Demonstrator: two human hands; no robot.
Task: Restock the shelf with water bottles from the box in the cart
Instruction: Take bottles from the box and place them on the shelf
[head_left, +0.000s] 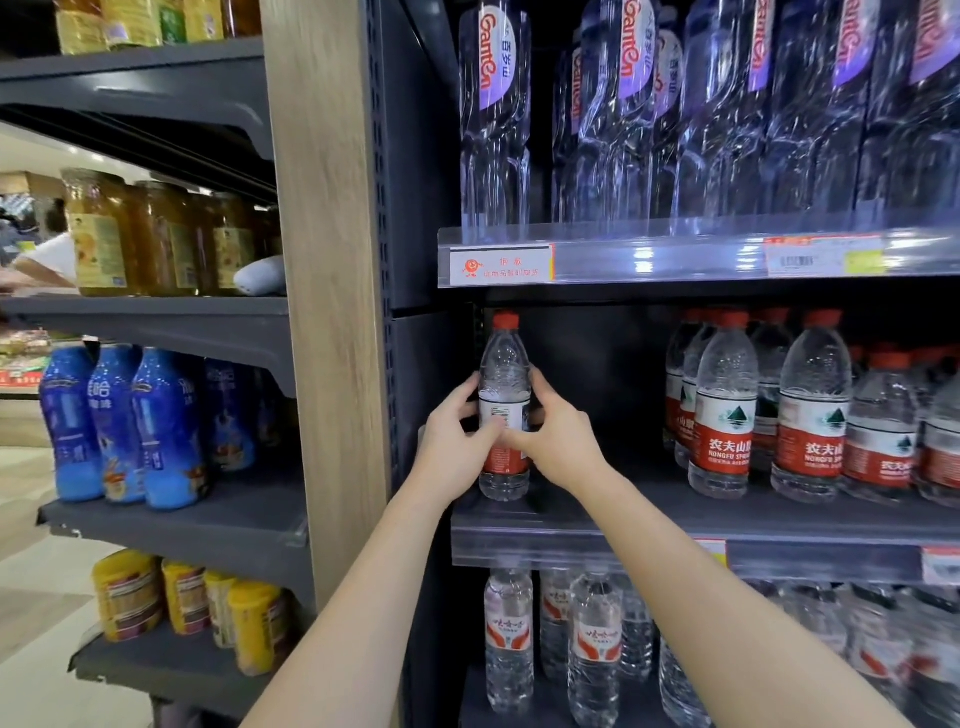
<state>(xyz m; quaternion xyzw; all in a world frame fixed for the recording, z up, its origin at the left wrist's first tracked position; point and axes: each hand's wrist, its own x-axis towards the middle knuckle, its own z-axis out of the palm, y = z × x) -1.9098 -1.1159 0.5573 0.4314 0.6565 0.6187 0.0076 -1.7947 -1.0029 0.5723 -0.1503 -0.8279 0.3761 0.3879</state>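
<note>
Both hands are on one red-capped water bottle (505, 405), which stands upright at the far left end of the middle shelf (597, 525), hard against the dark side panel of the bay. The left hand (457, 441) wraps its left side at the label and the right hand (558, 441) cups its right side, fingers closed around the body from both sides; the bottle's base looks to be resting on the shelf, though I cannot be sure the weight is fully off the hands. To the right of this bottle the shelf is bare for a good stretch, and well apart from it begins a standing group of the same red-labelled bottles (724, 415): four clear in the front row, with more behind them that blur together and run off the edge, so a total is beyond me. By my judgement the restocking is at an early stage for this gap: one bottle is in, and the empty space between it and the group would take several more, front to back. The cart and its box are out of sight, so what remains to bring over cannot be told. Above the held bottle stand tall clear Ganten bottles (496, 119), at least five across; below it are smaller white-labelled water bottles (509, 639), three plainly seen in front.
</note>
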